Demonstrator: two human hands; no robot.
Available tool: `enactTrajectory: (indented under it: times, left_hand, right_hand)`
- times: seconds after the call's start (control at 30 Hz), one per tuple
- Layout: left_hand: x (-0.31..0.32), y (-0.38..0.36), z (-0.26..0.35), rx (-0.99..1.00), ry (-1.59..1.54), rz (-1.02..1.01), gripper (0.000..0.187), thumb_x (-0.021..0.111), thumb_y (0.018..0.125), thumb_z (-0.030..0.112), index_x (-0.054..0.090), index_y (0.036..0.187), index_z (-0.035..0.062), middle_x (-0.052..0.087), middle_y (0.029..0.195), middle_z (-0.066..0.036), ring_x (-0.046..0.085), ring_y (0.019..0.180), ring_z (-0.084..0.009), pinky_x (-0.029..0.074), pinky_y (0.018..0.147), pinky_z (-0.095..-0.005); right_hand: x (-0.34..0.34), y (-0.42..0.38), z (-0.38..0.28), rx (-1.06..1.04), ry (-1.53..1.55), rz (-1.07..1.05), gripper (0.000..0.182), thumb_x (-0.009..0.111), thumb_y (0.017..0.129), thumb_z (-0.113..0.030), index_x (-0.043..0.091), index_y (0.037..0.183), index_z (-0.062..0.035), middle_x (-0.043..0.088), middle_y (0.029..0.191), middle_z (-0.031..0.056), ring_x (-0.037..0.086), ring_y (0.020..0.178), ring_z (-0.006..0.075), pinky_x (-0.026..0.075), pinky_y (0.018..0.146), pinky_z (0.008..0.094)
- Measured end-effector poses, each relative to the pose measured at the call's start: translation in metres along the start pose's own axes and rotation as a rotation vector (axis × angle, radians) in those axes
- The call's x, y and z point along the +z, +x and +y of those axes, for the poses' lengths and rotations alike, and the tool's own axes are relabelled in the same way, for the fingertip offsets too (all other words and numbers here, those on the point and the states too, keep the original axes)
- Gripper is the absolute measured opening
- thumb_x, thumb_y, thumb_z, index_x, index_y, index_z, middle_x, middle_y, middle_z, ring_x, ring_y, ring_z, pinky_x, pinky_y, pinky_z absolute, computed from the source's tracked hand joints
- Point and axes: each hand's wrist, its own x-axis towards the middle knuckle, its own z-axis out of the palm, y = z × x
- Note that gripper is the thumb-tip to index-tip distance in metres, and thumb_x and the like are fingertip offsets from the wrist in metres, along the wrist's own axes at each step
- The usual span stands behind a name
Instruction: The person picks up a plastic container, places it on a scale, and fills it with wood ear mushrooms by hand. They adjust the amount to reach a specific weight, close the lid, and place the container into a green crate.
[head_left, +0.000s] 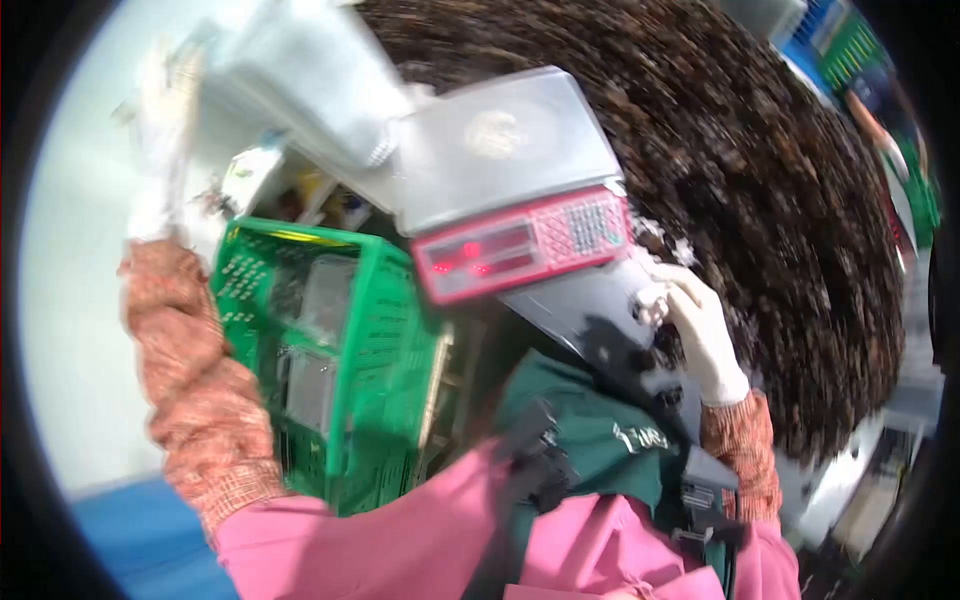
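White-gloved hands frame a tilted, fisheye view of a packing station. The left hand (160, 140) is in the upper left of the frame, raised and blurred by motion; whether its fingers are spread or curled cannot be told, though it seems to be beside a stack of clear plastic trays (300, 85) at the top. Its sleeve is orange patterned fabric over pink.

The right hand (700, 335), right of centre, has its fingers curled loosely against the edge of a vast heap of dark dried fruit, perhaps dates (760, 200), which fills the upper right. Small white bits lie just above the fingertips; whether anything is pinched between them is unclear.

Between the hands, at centre, sits a weighing scale (510, 190) with a pink keypad face, a lit red display and a clear plastic lid or tray on its platform. A green plastic crate (340, 350) stands at lower left of it, holding what look like clear containers.

Risks, as a judgement: the fast-moving left hand could knock the tray stack loose. The right hand, working at the foot of the heap, could set fruit sliding toward the scale and skew its reading.
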Motion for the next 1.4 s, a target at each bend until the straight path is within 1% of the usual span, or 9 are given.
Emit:
enactTrajectory:
  times: [0.13, 0.37, 0.9, 1.03, 1.13, 1.17, 1.2, 1.27, 1.4]
  left_hand:
    - [0.102, -0.001, -0.043, -0.109, 0.171, -0.463, 0.055, 0.069, 0.1, 0.029, 0.055, 0.146, 0.0015, 0.058, 0.146, -0.02, 0.053, 0.137, -0.0294, 0.038, 0.116, -0.0377]
    - [0.145, -0.005, -0.06, -0.102, 0.196, -0.605, 0.051, 0.066, 0.102, 0.026, 0.056, 0.146, 0.0021, 0.058, 0.147, -0.018, 0.053, 0.137, -0.0277, 0.038, 0.116, -0.0367]
    - [0.11, 0.02, -0.088, -0.07, 0.254, -0.669, 0.042, 0.058, 0.106, 0.02, 0.058, 0.145, 0.0035, 0.057, 0.148, -0.016, 0.053, 0.138, -0.0238, 0.037, 0.117, -0.0345]
    - [0.101, 0.041, -0.036, 0.085, 0.119, -0.608, 0.04, 0.056, 0.107, 0.019, 0.059, 0.145, 0.0038, 0.057, 0.148, -0.015, 0.053, 0.138, -0.0228, 0.037, 0.117, -0.0339]
    - [0.118, -0.001, 0.063, 0.187, -0.187, -0.695, 0.039, 0.055, 0.108, 0.018, 0.059, 0.145, 0.0041, 0.057, 0.149, -0.015, 0.052, 0.138, -0.0221, 0.037, 0.118, -0.0335]
    - [0.119, -0.035, 0.126, 0.147, -0.237, -0.744, 0.031, 0.059, 0.105, 0.012, 0.064, 0.134, 0.002, 0.064, 0.136, -0.012, 0.058, 0.127, -0.0194, 0.043, 0.111, -0.0317]
    - [0.118, -0.069, 0.181, 0.109, -0.287, -0.794, 0.023, 0.064, 0.102, 0.006, 0.069, 0.124, -0.0001, 0.07, 0.123, -0.009, 0.064, 0.116, -0.0167, 0.048, 0.104, -0.0299]
    - [0.136, -0.12, 0.207, 0.115, -0.351, -0.796, 0.019, 0.066, 0.099, 0.0, 0.069, 0.117, -0.001, 0.072, 0.111, -0.009, 0.067, 0.105, -0.0166, 0.052, 0.098, -0.03]
    - [0.145, -0.154, 0.23, 0.151, -0.135, -0.807, 0.035, 0.077, 0.091, 0.006, 0.068, 0.125, 0.0017, 0.071, 0.115, -0.015, 0.069, 0.106, -0.0257, 0.054, 0.095, -0.0364]
  right_hand:
    - [-0.034, -0.04, 0.009, -0.03, 0.036, 0.241, 0.03, 0.052, 0.107, -0.015, 0.061, 0.131, 0.0014, 0.073, 0.105, 0.0087, 0.066, 0.088, 0.0129, 0.051, 0.081, 0.0275]
    - [-0.102, -0.137, 0.066, -0.044, 0.071, 0.79, 0.037, 0.051, 0.106, -0.023, 0.061, 0.132, 0.001, 0.073, 0.107, 0.0094, 0.067, 0.09, 0.0158, 0.051, 0.083, 0.0286]
    - [-0.096, -0.152, 0.073, 0.09, -0.133, 0.864, 0.032, 0.053, 0.108, -0.019, 0.062, 0.133, -0.0016, 0.073, 0.106, 0.0079, 0.066, 0.089, 0.0122, 0.051, 0.084, 0.0271]
    - [-0.094, -0.155, 0.082, 0.033, -0.097, 0.936, 0.029, 0.055, 0.106, -0.012, 0.062, 0.132, -0.0008, 0.072, 0.106, 0.0088, 0.065, 0.09, 0.012, 0.052, 0.085, 0.0267]
    - [-0.076, -0.153, 0.086, 0.127, -0.124, 0.795, 0.029, 0.059, 0.104, -0.013, 0.063, 0.13, -0.0008, 0.072, 0.098, 0.0062, 0.065, 0.082, 0.0113, 0.054, 0.076, 0.0272]
    - [-0.066, -0.151, 0.085, 0.156, -0.142, 0.7, 0.031, 0.064, 0.101, -0.017, 0.064, 0.128, -0.0018, 0.073, 0.092, 0.0053, 0.063, 0.076, 0.0103, 0.054, 0.069, 0.028]
    - [-0.059, -0.144, 0.089, 0.104, -0.57, 0.618, 0.036, 0.068, 0.095, -0.022, 0.065, 0.126, -0.0043, 0.073, 0.091, 0.0067, 0.066, 0.073, 0.0151, 0.055, 0.068, 0.032]
    - [-0.047, -0.134, 0.092, 0.094, -0.869, 0.385, 0.042, 0.072, 0.09, -0.029, 0.067, 0.125, -0.007, 0.071, 0.089, 0.0091, 0.068, 0.072, 0.0237, 0.055, 0.069, 0.0379]
    - [-0.034, -0.11, 0.13, -0.093, -1.139, 0.311, 0.035, 0.071, 0.09, -0.03, 0.067, 0.118, -0.0105, 0.067, 0.085, 0.0078, 0.068, 0.076, 0.027, 0.052, 0.069, 0.0405]
